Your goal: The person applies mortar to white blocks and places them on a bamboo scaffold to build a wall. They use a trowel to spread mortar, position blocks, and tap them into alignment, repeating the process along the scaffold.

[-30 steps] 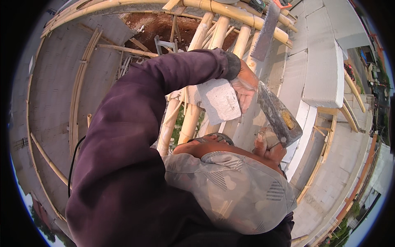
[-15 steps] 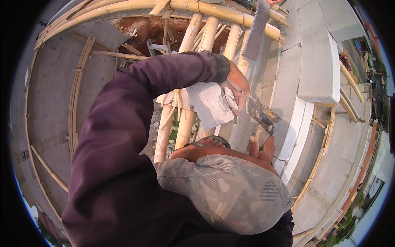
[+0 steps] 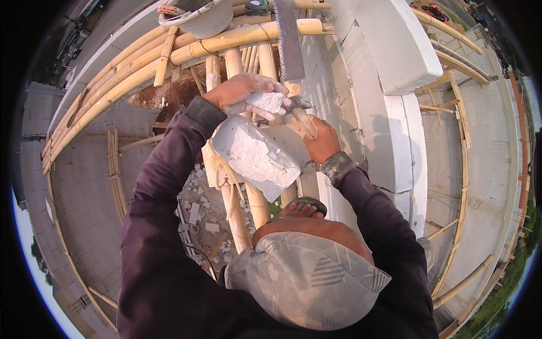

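Observation:
My left hand (image 3: pixel 237 93) holds a small broken white block chunk (image 3: pixel 265 101), fingers partly curled round it. Just right of it, my right hand (image 3: pixel 323 138) grips the pale handle of a dark metal-bladed tool (image 3: pixel 299 107), whose head is at the chunk and partly hidden. Below both hands, a larger pale block (image 3: pixel 254 155) with a rough broken face lies on a board (image 3: pixel 296 144) over bamboo poles. A saw (image 3: pixel 289 45) with a long blade is just beyond them. My sandalled foot (image 3: pixel 299 209) rests below the block, beside my bent knee.
A bucket (image 3: pixel 200 20) and a black tape measure (image 3: pixel 257 7) sit at the far bamboo rail (image 3: pixel 209 45). A pale block wall (image 3: pixel 395 147) runs along my right. Between the bamboo poles at left, rubble (image 3: pixel 200 226) shows far below.
The small chunk has come away from the larger block and is lifted in my left hand. The tool has swung upright and away from me, in my right hand, which has moved up and left.

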